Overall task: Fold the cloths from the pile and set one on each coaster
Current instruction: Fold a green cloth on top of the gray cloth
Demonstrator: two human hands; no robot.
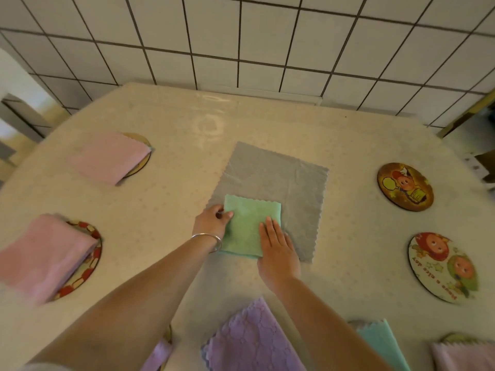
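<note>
Green cloth (249,226) lay folded to a small square on the near-left corner of a grey cloth (270,188), which was spread flat at mid-counter (187,124). Left hand (211,222): thumb and curled fingers pinched the green square's left edge. Right hand (278,250): fingers straight, palm pressed flat on the square's near-right part, nothing held.

Step judged: last fold being flattened, cloth not yet placed.

Left side: two coasters already carried folded pink cloths, far one (109,156) and near one (45,255). Right side: two picture coasters bare, far (405,186) and near (443,267). A purple cloth (251,341) lay at the near edge; further cloths at lower right were partly cut off.

Next move, as judged: lift the green square without letting the layers slip apart, carry it right to a bare coaster, set it centred. The grey cloth would then need folding.
</note>
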